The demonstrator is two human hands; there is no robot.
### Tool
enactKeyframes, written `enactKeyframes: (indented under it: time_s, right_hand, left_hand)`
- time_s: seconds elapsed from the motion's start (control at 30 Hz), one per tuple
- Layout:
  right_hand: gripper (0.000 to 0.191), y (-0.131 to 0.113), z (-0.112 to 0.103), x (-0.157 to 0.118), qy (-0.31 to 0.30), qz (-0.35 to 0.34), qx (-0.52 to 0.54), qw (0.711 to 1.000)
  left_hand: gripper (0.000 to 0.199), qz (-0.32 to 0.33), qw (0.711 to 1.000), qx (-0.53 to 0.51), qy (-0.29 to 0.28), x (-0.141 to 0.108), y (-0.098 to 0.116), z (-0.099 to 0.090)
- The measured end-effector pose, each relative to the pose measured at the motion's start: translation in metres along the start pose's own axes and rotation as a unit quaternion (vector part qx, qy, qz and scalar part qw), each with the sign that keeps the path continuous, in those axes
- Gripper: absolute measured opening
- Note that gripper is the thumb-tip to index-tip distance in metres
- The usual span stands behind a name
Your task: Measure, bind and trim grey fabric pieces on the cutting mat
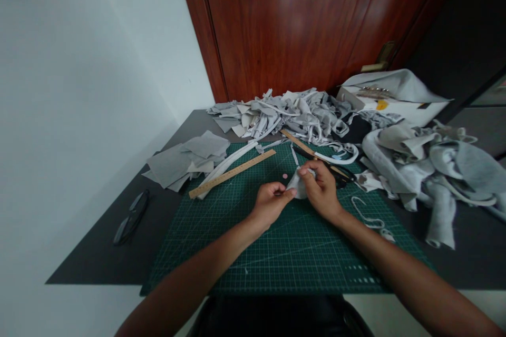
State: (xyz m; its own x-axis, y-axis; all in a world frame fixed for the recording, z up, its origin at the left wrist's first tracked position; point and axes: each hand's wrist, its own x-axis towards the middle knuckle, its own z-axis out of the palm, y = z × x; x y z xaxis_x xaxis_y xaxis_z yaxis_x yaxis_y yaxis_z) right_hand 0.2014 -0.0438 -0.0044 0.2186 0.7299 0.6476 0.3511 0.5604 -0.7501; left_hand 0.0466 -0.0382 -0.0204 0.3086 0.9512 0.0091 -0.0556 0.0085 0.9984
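Observation:
A small grey fabric piece (301,185) is held between my two hands above the green cutting mat (276,253). My left hand (272,201) pinches its lower left edge between thumb and fingers. Its upper right side is gripped by my right hand (321,189), the thumb lying on top. A thin grey strip (294,155) runs upward from near the fabric. Just left of the fabric, a small pink disc (285,176) lies on the mat. Black-handled scissors (344,172) rest partly behind my right hand.
A wooden ruler (233,172) and flat grey fabric pieces (190,158) lie left. Glasses (132,217) sit far left. Scraps (292,110) line the back, beside a white box (395,105). More fabric (427,163) piles up right. A thin cord (366,215) curls on the mat.

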Motion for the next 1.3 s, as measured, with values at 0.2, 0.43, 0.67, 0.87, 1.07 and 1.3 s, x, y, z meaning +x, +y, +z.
enactKeyframes:
  time_s: [0.2,0.43,0.67,0.87,1.07,1.3]
  right_hand:
    - [0.017,-0.006,0.004,-0.008,-0.021,0.027,0.043,0.999]
    - [0.022,-0.007,0.004,0.0,-0.009,0.06,0.054,0.997]
    - [0.027,-0.004,0.007,-0.001,-0.026,0.108,0.073,0.991]
    - [0.029,-0.003,0.009,-0.003,-0.03,0.135,0.091,0.986]
    - [0.033,0.002,0.005,0.008,0.022,0.141,0.102,0.984]
    - [0.036,0.004,0.01,-0.002,-0.088,0.142,0.115,0.979]
  left_hand:
    - [0.064,0.015,0.994,-0.058,-0.092,0.011,0.0,-0.013]
    - [0.058,0.038,0.978,0.161,-0.129,0.01,-0.002,-0.022]
    - [0.065,0.017,0.979,0.092,-0.181,0.002,0.002,-0.013]
    - [0.072,-0.097,0.964,-0.018,-0.247,0.003,-0.009,-0.01]
    - [0.091,-0.116,0.942,-0.016,-0.315,0.005,0.0,-0.018]
    - [0.062,0.031,0.991,0.007,-0.129,0.005,0.007,-0.015]
